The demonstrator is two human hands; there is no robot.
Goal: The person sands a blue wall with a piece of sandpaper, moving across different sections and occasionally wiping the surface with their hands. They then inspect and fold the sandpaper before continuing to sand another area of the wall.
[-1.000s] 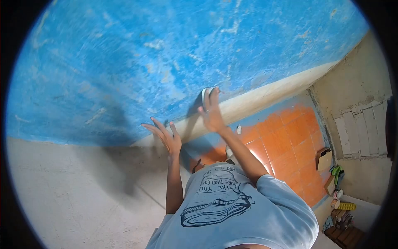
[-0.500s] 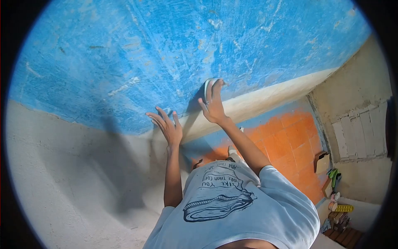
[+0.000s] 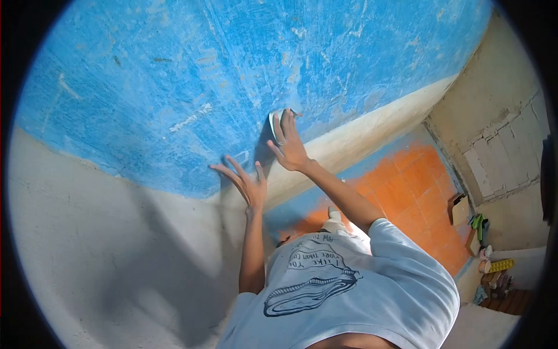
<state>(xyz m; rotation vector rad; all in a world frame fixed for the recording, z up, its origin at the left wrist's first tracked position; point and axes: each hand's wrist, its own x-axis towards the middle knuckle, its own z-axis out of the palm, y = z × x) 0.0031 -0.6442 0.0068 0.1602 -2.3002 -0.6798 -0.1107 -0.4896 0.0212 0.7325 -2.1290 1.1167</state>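
A scuffed blue wall [image 3: 174,75], marked with pale scratches and patches, rises in front of me. My right hand [image 3: 292,152] presses a thin, flat pad with a whitish edge [image 3: 272,125] to the lower part of it. The fingers lie over the pad and hide most of its face; its exact kind does not show. Lower and to the left, my left hand [image 3: 251,189] is open with fingers spread, the fingertips at the blue surface near its bottom border. It holds nothing.
A cream band [image 3: 372,122] runs along the wall's foot. Below lies an orange and blue floor [image 3: 401,186]. A grey-white wall [image 3: 75,232] adjoins at left. Boxes [image 3: 461,210], a yellow item [image 3: 501,266] and other clutter sit by the right wall [image 3: 500,87].
The view has turned slightly. My right hand and the pad have moved a little left across the blue wall. My left hand sits nearer to it, fingers spread wider.
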